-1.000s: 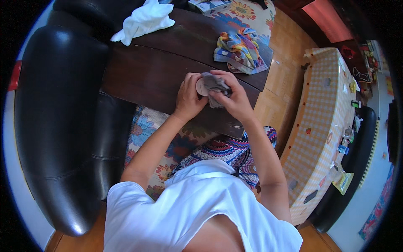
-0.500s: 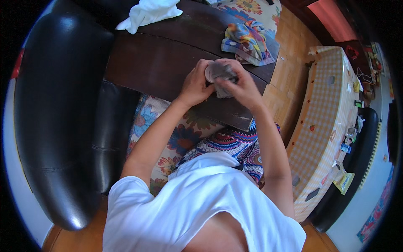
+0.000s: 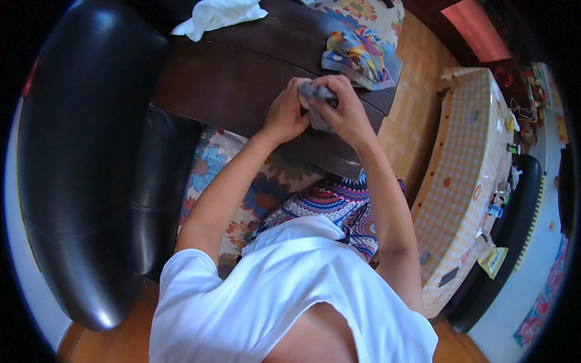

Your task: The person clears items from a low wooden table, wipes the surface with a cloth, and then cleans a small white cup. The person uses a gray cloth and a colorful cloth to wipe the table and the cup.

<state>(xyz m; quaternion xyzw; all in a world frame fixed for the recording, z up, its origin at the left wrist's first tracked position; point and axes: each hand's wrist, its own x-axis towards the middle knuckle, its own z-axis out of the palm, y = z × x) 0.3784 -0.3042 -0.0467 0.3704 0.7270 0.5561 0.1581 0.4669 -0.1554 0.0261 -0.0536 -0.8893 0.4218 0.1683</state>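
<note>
Both my hands are together above the dark wooden table. My left hand (image 3: 287, 115) is closed around a pale, round-edged thing (image 3: 304, 101), possibly a cup; most of it is hidden by fingers and cloth. My right hand (image 3: 349, 113) grips a crumpled grey cloth (image 3: 317, 92), which is pressed against the pale thing's top. A lighter grey part of the cloth hangs down between the hands. Beyond my right hand, a multicoloured patterned cloth (image 3: 362, 57) lies bunched on the dark wooden table (image 3: 209, 81).
A white cloth (image 3: 221, 17) lies at the table's far edge. To the left stands a black leather sofa (image 3: 91, 151). On the right is a table with a yellow checked tablecloth (image 3: 454, 175), holding a phone (image 3: 448, 277), a yellow packet (image 3: 495, 261) and several small items.
The grey cloth has shifted left over the pale thing's round opening, which showed more before. My right fingers have moved slightly up with it. The whole view has tilted a little.
</note>
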